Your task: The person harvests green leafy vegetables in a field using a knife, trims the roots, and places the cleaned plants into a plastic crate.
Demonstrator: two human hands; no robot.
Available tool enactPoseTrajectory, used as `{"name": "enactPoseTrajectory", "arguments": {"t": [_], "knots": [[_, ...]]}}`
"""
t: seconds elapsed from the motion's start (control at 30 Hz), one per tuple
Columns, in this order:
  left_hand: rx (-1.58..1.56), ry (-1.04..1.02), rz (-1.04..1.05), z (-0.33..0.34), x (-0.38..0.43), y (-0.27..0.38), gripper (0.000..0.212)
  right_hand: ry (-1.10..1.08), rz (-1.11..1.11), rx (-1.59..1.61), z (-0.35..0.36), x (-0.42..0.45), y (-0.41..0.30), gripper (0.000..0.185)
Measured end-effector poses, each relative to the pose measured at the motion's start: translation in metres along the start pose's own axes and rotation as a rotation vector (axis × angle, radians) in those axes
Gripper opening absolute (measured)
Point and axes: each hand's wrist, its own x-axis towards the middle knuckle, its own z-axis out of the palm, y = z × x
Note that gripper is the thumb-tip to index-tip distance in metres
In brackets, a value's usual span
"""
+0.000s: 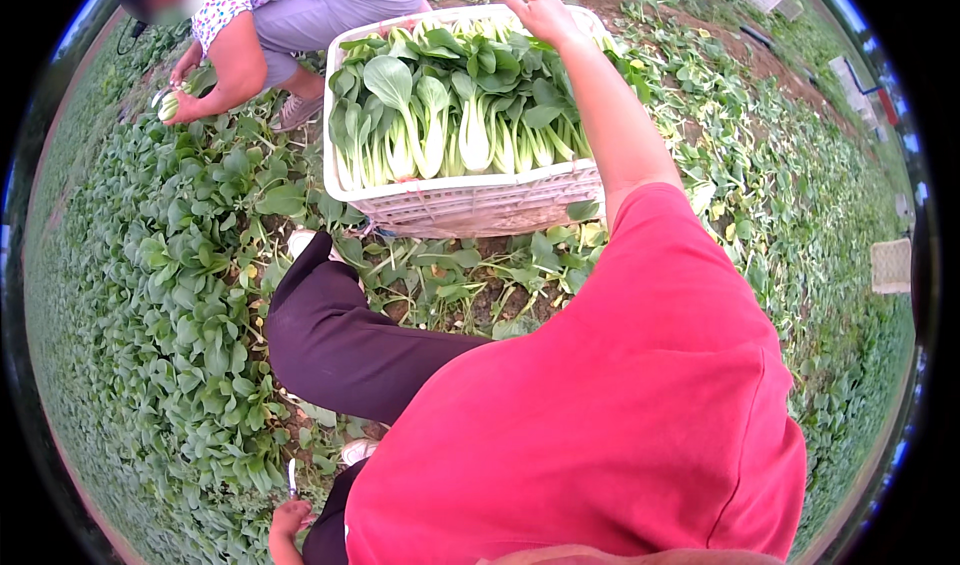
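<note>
My right hand (541,11) reaches out over the far rim of a white plastic crate (480,197). Its fingers are spread and hold nothing visible; whether the palm touches the crate or its contents I cannot tell. Bok choy (474,134) fills the crate in rows, pale stems toward the near side and leaves overlapping behind. Low at the bottom left, beside my leg, my left hand (291,520) grips a small knife (292,478) with the blade pointing up in the picture. Its handle is mostly hidden in the fingers.
A co-worker (300,25) crouches left of the crate, holding a bok choy (169,104). Growing bok choy (172,280) covers the left side. Cut leaves (720,115) litter the soil around the crate. Another crate (891,266) lies at the far right.
</note>
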Motion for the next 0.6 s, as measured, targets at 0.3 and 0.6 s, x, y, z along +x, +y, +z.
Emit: {"name": "enactPoseTrajectory", "arguments": {"t": [0.3,0.6], "knots": [[0.014,0.006,0.008,-0.003,0.009,0.005,0.016,-0.681,0.256,-0.384,0.092,-0.099,-0.031,0.058],[-0.035,-0.027,0.090,-0.005,-0.010,0.020,0.022,-0.057,-0.188,0.058,-0.054,-0.125,-0.080,0.027]]}}
